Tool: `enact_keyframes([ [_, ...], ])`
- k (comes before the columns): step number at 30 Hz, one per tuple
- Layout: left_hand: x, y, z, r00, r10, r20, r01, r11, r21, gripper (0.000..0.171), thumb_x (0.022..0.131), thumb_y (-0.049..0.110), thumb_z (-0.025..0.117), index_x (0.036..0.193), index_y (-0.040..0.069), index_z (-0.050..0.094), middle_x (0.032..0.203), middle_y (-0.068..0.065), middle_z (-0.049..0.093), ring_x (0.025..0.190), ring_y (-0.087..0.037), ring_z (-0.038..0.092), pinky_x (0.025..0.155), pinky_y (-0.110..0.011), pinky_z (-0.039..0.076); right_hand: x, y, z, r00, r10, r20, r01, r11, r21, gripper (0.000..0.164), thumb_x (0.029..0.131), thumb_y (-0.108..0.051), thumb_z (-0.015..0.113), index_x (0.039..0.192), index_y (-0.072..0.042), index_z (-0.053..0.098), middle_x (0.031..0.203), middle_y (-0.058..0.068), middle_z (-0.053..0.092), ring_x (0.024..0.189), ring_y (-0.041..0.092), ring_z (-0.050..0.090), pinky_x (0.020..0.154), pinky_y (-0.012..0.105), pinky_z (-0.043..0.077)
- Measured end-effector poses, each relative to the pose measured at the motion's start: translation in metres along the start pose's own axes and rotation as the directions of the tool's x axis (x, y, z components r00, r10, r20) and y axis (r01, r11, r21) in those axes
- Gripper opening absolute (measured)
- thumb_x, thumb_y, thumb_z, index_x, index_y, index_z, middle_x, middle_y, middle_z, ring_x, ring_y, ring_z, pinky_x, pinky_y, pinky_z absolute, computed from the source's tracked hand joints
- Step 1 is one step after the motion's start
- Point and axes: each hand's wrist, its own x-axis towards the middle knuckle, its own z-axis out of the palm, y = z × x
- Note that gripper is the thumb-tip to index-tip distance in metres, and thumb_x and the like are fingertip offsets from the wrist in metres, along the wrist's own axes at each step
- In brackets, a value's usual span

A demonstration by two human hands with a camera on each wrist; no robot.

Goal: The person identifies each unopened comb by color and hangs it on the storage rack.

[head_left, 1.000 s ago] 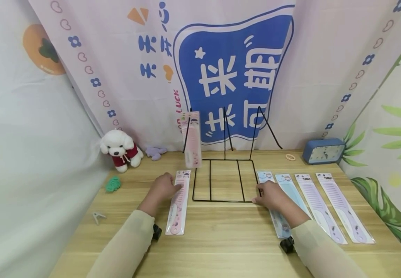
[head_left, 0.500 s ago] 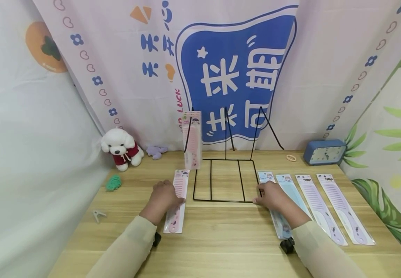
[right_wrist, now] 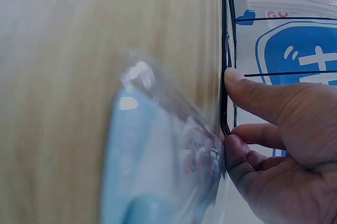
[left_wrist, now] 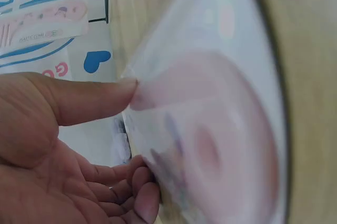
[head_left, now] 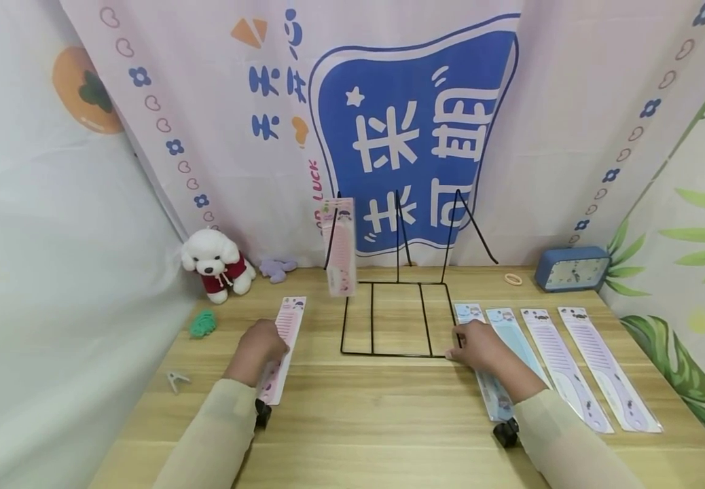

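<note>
Pink comb pack (head_left: pixel 291 322): on table (head_left: pixel 358 421), L of black wire rack (head_left: pixel 389 354); had slid L vs. 0.5 s ago, from just beside rack to well apart. Top end slanted R. Flat or tipped up, cdn't tell.
L grip (head_left: pixel 259 346): clamped across pink comb pack, thumb at 1 edge, fingers at other; had gone L w/ it.
R grip (head_left: pixel 479 345): pinched rack's R front corner, same spot as bef.
Rack: mid table, no shift seen.
Hung packs (head_left: pixel 341 255): pink, on rack's L hook, as bef.
Blue comb packs (head_left: pixel 514 339): 2, R of rack, 1 partly hidden by R grip; unmoved.
Purple comb packs (head_left: pixel 600 370): 2, side by side, farther R; unmoved.
Far L: plush dog (head_left: pixel 214 265), purple toy (head_left: pixel 277 269) beside it; green coil (head_left: pixel 203 324), pale clip (head_left: pixel 178 380) nearer person.
Far R: blue clock (head_left: pixel 572 269), pale ring (head_left: pixel 513 279) to its L.
</note>
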Motion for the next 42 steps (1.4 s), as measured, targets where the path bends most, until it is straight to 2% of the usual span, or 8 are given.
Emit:
enact_keyframes([
  [10, 0.010, -0.003, -0.007, 0.994, -0.049, 0.093, 0.054, 0.998, -0.045, 0.043, 0.088, 0.009, 0.076, 0.121, -0.018, 0.065, 0.117, -0.031, 0.065, 0.092, -0.037, 0.064, 0.078, -0.046, 0.060, 0.000, -0.001, -0.001, 1.000, 0.010, 0.008, -0.010, 1.000, 0.001, 0.060, 0.097, -0.026, 0.086, 0.142, 0.008, 0.067, 0.126, 0.027, 0.074, 0.113, 0.042, 0.073, 0.093, 0.058, 0.062],
  [15, 0.033, -0.026, 0.008, 0.998, -0.044, 0.041, 0.048, 0.993, -0.106, 0.053, 0.086, 0.014, 0.078, 0.121, -0.020, 0.060, 0.114, -0.033, 0.066, 0.093, -0.038, 0.064, 0.082, -0.047, 0.061, 0.000, -0.001, -0.001, 1.000, 0.005, 0.013, -0.006, 1.000, 0.007, 0.061, 0.096, -0.027, 0.086, 0.142, 0.008, 0.066, 0.121, 0.025, 0.075, 0.110, 0.039, 0.073, 0.091, 0.056, 0.062],
  [19, 0.026, -0.032, 0.006, 0.998, -0.058, 0.008, 0.058, 0.960, -0.272, 0.049, 0.089, 0.005, 0.062, 0.128, -0.022, 0.049, 0.115, -0.037, 0.063, 0.095, -0.043, 0.063, 0.084, -0.052, 0.061, 0.000, 0.001, -0.001, 1.000, -0.001, 0.006, 0.001, 1.000, 0.004, 0.061, 0.096, -0.027, 0.086, 0.141, 0.008, 0.067, 0.121, 0.024, 0.075, 0.108, 0.038, 0.073, 0.090, 0.055, 0.062],
  [25, 0.003, -0.025, -0.015, 0.999, -0.035, -0.027, 0.019, 0.894, -0.448, 0.056, 0.098, 0.003, 0.045, 0.150, -0.015, 0.040, 0.144, -0.039, 0.053, 0.127, -0.050, 0.057, 0.111, -0.062, 0.050, 0.001, 0.001, 0.000, 1.000, 0.002, 0.007, -0.002, 1.000, 0.010, 0.060, 0.097, -0.027, 0.086, 0.141, 0.008, 0.067, 0.124, 0.025, 0.075, 0.111, 0.040, 0.073, 0.091, 0.056, 0.062],
  [30, -0.007, -0.022, -0.030, 0.996, 0.054, -0.071, -0.087, 0.762, -0.642, 0.053, 0.109, 0.003, 0.042, 0.161, 0.000, 0.029, 0.154, -0.033, 0.049, 0.135, -0.043, 0.053, 0.111, -0.051, 0.049, 0.000, 0.001, 0.000, 1.000, 0.000, 0.008, 0.000, 1.000, 0.013, 0.059, 0.097, -0.027, 0.086, 0.141, 0.008, 0.067, 0.126, 0.026, 0.075, 0.112, 0.041, 0.073, 0.091, 0.056, 0.062],
  [34, -0.016, -0.018, -0.039, 0.963, 0.239, -0.126, -0.248, 0.602, -0.759, 0.046, 0.111, -0.003, 0.040, 0.154, 0.005, 0.027, 0.152, -0.031, 0.051, 0.129, -0.030, 0.056, 0.104, -0.033, 0.049, 0.001, 0.001, 0.000, 1.000, -0.005, 0.006, 0.005, 1.000, 0.009, 0.057, 0.096, -0.026, 0.086, 0.139, 0.007, 0.069, 0.124, 0.025, 0.075, 0.110, 0.039, 0.073, 0.090, 0.055, 0.063],
  [37, -0.021, -0.019, -0.040, 0.900, 0.406, -0.160, -0.349, 0.451, -0.821, 0.038, 0.113, -0.004, 0.042, 0.147, 0.009, 0.032, 0.148, -0.020, 0.057, 0.128, -0.018, 0.060, 0.102, -0.026, 0.053, 0.001, 0.001, -0.001, 1.000, -0.007, 0.003, 0.007, 1.000, 0.004, 0.055, 0.096, -0.026, 0.086, 0.138, 0.006, 0.070, 0.121, 0.023, 0.077, 0.106, 0.036, 0.074, 0.087, 0.054, 0.062],
  [42, -0.026, -0.019, -0.035, 0.732, 0.652, -0.198, -0.434, 0.223, -0.873, 0.041, 0.113, -0.004, 0.045, 0.142, 0.025, 0.043, 0.135, 0.001, 0.067, 0.122, -0.012, 0.068, 0.104, -0.028, 0.059, 0.001, 0.001, 0.000, 1.000, 0.002, 0.005, -0.002, 1.000, 0.007, 0.057, 0.096, -0.027, 0.087, 0.139, 0.006, 0.070, 0.120, 0.022, 0.077, 0.107, 0.036, 0.074, 0.089, 0.054, 0.062],
])
